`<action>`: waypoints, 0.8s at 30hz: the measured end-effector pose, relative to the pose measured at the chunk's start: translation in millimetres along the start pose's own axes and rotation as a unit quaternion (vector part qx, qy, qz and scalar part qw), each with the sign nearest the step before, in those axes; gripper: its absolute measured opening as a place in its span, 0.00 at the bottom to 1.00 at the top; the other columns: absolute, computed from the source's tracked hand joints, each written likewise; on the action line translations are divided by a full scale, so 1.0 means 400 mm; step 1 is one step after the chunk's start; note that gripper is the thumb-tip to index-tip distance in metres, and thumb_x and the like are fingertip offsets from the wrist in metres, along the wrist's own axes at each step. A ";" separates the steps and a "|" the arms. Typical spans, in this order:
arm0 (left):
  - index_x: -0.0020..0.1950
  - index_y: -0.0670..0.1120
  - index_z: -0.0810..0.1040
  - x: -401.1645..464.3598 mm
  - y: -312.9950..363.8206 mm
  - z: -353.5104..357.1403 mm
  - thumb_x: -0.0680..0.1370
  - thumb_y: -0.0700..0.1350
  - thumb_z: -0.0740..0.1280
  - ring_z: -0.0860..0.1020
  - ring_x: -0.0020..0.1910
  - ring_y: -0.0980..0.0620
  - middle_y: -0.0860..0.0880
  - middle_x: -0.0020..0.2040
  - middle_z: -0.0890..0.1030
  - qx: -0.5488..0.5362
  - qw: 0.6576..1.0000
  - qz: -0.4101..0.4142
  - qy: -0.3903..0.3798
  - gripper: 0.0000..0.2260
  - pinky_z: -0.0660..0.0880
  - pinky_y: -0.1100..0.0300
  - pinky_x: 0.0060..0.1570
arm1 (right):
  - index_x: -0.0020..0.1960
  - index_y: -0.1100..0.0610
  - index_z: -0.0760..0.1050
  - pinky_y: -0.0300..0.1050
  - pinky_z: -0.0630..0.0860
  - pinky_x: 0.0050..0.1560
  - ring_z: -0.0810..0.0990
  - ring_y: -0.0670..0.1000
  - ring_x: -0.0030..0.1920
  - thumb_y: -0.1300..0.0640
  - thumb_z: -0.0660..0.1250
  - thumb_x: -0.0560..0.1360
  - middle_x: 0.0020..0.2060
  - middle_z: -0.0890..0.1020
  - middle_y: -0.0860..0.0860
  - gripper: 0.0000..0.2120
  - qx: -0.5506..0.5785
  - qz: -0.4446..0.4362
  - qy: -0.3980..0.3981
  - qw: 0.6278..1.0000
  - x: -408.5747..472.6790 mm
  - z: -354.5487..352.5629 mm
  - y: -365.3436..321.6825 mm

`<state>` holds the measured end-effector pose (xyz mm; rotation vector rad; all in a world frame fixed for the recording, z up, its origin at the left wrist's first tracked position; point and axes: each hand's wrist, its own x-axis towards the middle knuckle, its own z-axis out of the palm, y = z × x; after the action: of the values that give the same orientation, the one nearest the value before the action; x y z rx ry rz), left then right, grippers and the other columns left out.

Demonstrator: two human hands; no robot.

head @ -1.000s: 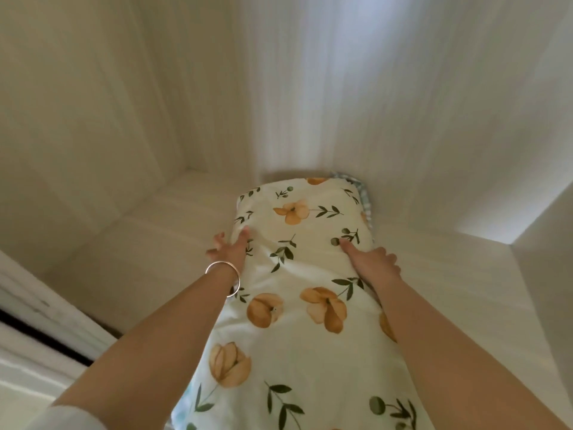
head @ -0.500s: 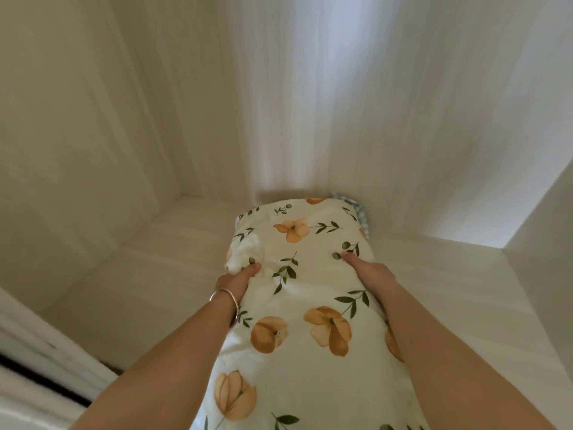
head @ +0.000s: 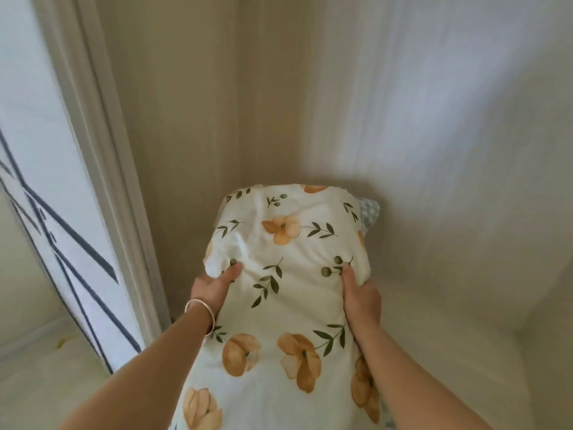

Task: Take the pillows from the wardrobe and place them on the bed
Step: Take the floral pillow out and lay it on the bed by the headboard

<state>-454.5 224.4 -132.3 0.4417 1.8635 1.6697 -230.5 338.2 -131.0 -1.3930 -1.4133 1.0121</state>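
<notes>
A cream pillow (head: 288, 290) printed with orange flowers and green leaves fills the lower middle of the view, inside the pale wardrobe compartment (head: 434, 150). My left hand (head: 212, 288), with a silver bangle on the wrist, grips the pillow's left side, thumb on top. My right hand (head: 361, 299) grips its right side the same way. A blue checked fabric (head: 370, 212), maybe a second pillow or the underside, peeks out at the far right corner; most of it is hidden.
The wardrobe's white frame edge (head: 102, 150) runs down the left. Left of it hangs a white panel with dark blue lines (head: 62, 243), and pale floor (head: 37, 367) lies below. The wardrobe shelf (head: 449, 352) extends to the right of the pillow.
Both hands have pulled the pillow back toward me and out of the wardrobe, their grip tightening on its sides. The view has swung left, bringing the wardrobe frame and patterned panel into sight.
</notes>
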 end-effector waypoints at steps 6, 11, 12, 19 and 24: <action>0.61 0.47 0.78 -0.179 0.039 -0.096 0.63 0.56 0.75 0.80 0.50 0.44 0.46 0.52 0.82 -0.024 0.996 0.080 0.035 0.29 0.76 0.45 0.57 | 0.57 0.61 0.75 0.46 0.72 0.44 0.79 0.59 0.47 0.30 0.51 0.67 0.48 0.81 0.59 0.38 0.032 -0.089 0.026 0.995 -0.124 -0.044 -0.065; 0.63 0.49 0.77 -0.278 0.057 -0.160 0.65 0.56 0.75 0.79 0.52 0.44 0.47 0.53 0.82 -0.033 0.989 0.137 0.039 0.28 0.75 0.46 0.58 | 0.59 0.64 0.74 0.47 0.71 0.47 0.79 0.63 0.52 0.32 0.47 0.65 0.50 0.81 0.63 0.41 0.065 -0.120 0.059 0.989 -0.251 -0.080 -0.101; 0.63 0.49 0.76 -0.294 0.066 -0.173 0.63 0.57 0.74 0.79 0.52 0.44 0.47 0.54 0.82 -0.033 0.988 0.149 0.037 0.30 0.75 0.46 0.58 | 0.59 0.64 0.74 0.48 0.72 0.48 0.79 0.63 0.52 0.32 0.46 0.64 0.51 0.81 0.64 0.43 0.068 -0.136 0.065 0.986 -0.271 -0.084 -0.107; 0.63 0.48 0.76 -0.391 0.076 -0.300 0.58 0.64 0.69 0.78 0.51 0.45 0.47 0.53 0.81 -0.031 0.972 0.223 0.071 0.36 0.75 0.51 0.53 | 0.61 0.68 0.73 0.47 0.71 0.48 0.79 0.65 0.52 0.33 0.43 0.62 0.52 0.81 0.67 0.47 0.065 -0.185 0.083 0.977 -0.423 -0.078 -0.143; 0.64 0.46 0.75 -0.457 0.048 -0.378 0.59 0.65 0.68 0.78 0.52 0.47 0.49 0.53 0.81 -0.048 0.956 0.270 0.106 0.38 0.75 0.51 0.55 | 0.58 0.72 0.73 0.51 0.73 0.50 0.79 0.67 0.51 0.36 0.42 0.66 0.49 0.80 0.70 0.45 0.041 -0.238 0.083 0.967 -0.513 -0.061 -0.134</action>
<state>-410.7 -1.3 -70.4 0.8157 1.9090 2.2307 -226.0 130.5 -82.2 -0.9827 -1.4650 0.6192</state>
